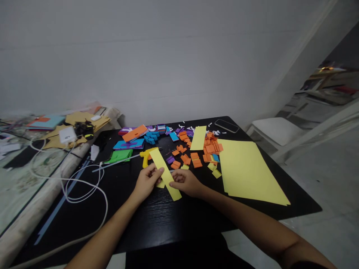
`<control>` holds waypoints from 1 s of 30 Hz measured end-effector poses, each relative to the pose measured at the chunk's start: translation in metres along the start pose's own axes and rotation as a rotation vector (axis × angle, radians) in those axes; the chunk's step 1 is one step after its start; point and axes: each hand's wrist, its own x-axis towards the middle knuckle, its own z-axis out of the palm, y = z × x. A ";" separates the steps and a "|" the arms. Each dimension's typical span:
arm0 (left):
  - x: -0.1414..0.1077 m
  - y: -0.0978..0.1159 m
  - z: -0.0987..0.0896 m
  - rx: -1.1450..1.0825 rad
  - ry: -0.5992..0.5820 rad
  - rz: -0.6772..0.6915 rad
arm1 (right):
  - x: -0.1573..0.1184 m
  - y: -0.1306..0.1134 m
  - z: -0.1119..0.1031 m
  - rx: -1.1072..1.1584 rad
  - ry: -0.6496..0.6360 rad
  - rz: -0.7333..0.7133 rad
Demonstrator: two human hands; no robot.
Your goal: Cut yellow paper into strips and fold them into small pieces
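Observation:
A long yellow paper strip [165,174] is held slantwise over the black table between both hands. My left hand [147,180] pinches its left edge, thumb on top. On the right edge, my right hand [187,182] has its thumb and curled fingers closed on the same strip. Under the strip, near my left hand, a small yellow piece [160,184] shows in part. Just beyond lies a yellow glue gun [146,156], partly covered by the strip. Several small folded orange pieces [196,160] are scattered past my right hand.
Large yellow sheets [249,170] lie at the right, with a phone [227,126] behind. Another yellow strip [198,138] rests on the orange pieces. Green papers [120,155], blue papers [129,144] and a looping white cable [104,194] are at the left. A white chair [273,130] stands beyond.

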 end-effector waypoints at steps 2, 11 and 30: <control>0.000 0.001 0.000 -0.005 0.021 0.007 | -0.001 -0.001 0.001 0.013 -0.011 0.003; 0.000 0.004 0.003 -0.033 0.035 0.011 | -0.003 -0.004 0.002 0.052 -0.081 0.049; 0.001 -0.007 0.004 -0.131 -0.043 -0.048 | -0.005 -0.010 0.000 0.111 -0.085 -0.026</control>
